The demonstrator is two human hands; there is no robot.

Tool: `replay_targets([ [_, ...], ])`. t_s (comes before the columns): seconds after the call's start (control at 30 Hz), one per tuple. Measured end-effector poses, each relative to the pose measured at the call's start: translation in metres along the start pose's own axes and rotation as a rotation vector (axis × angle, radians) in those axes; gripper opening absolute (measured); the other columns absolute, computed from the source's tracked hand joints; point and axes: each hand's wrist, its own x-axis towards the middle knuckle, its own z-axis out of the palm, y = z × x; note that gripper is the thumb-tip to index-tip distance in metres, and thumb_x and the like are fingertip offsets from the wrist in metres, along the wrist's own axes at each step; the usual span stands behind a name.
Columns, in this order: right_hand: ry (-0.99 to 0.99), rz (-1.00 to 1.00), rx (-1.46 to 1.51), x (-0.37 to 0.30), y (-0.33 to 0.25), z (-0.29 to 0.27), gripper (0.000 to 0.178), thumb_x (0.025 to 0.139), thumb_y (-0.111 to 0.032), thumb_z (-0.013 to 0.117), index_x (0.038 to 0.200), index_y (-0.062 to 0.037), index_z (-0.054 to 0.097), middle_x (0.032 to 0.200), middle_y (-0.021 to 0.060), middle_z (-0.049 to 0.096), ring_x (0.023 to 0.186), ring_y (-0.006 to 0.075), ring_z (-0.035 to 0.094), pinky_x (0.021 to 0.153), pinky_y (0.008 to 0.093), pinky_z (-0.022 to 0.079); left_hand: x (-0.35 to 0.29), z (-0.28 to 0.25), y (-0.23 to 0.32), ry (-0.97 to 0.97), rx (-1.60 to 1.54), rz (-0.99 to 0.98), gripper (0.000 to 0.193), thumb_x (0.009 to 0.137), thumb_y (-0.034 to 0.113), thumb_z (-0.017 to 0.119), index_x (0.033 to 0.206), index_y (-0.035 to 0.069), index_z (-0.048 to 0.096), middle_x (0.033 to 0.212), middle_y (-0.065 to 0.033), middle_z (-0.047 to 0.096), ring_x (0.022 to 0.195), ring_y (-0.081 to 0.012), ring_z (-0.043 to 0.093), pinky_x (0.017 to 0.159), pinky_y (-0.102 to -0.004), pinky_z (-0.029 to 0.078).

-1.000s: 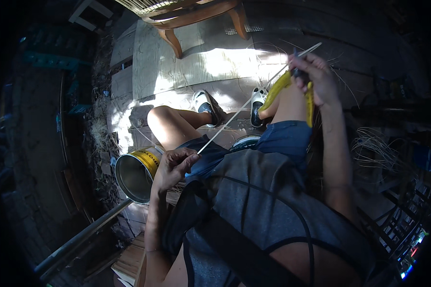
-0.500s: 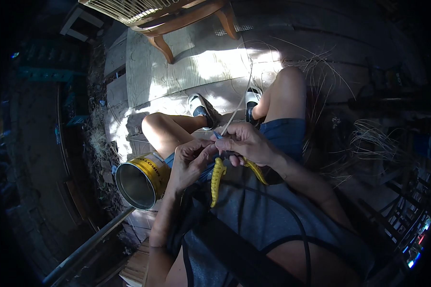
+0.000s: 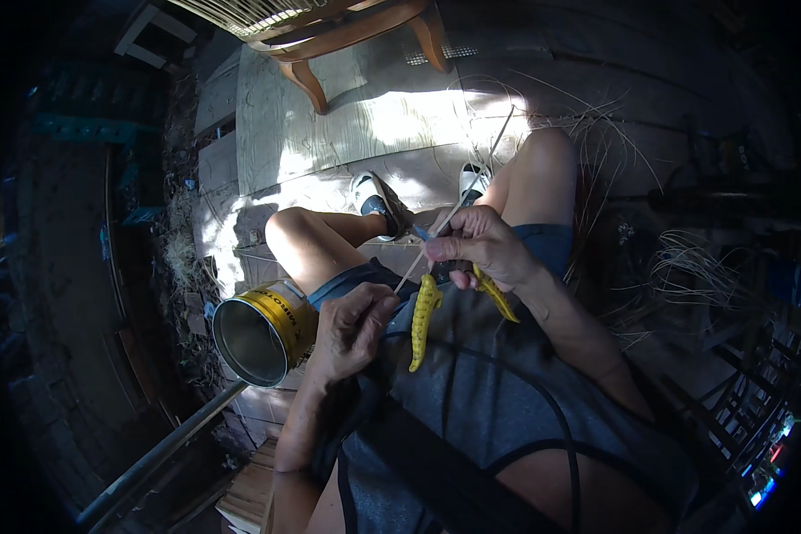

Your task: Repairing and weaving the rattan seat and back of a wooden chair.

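Observation:
My right hand is closed round the head of a pair of yellow-handled pliers, whose two handles spread apart toward my body. A bluish metal tip shows past its fingers. A thin pale cane strip runs from beyond my knees down through the right hand's fingers. Its lower stretch slants to my left hand, which pinches it near the end, to the left of the pliers and over my lap. My fingers cover the pliers' jaws, so I cannot tell whether they grip the strip.
A yellow metal can lies tipped beside my left leg, its open end facing me. Ahead stands a wooden chair with a slatted cane part, on a board. Coiled cane strands lie to the right. A long pole slants at lower left.
My hands, close together before, have moved apart. The left has drawn down and toward me with the strip's end; the right has shifted slightly right with the pliers.

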Motion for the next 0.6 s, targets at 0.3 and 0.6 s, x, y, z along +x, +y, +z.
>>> replay_targets([
  [0.3,0.026,-0.063,-0.054,0.0,-0.022,-0.025,0.015,0.088,-0.013,0.068,0.086,0.0024,0.066,0.067,0.0082,0.065,0.042,0.0062,0.056,0.035,0.0161,0.041,-0.03,-0.016,0.005,0.041,0.003,-0.048,0.009,0.09,0.007,0.06,0.089,-0.001,0.064,0.065,-0.0078,0.061,0.058,-0.0129,0.059,0.057,-0.025,0.046],
  [0.6,0.167,-0.116,-0.057,-0.011,-0.051,-0.066,0.016,0.087,-0.015,0.069,0.083,-0.0004,0.065,0.062,0.0067,0.063,0.042,0.0067,0.057,0.034,0.0163,0.041,-0.047,-0.03,0.005,0.031,-0.018,-0.023,0.011,0.089,0.007,0.06,0.086,-0.002,0.064,0.069,-0.0085,0.065,0.061,-0.0132,0.061,0.059,-0.0246,0.046],
])
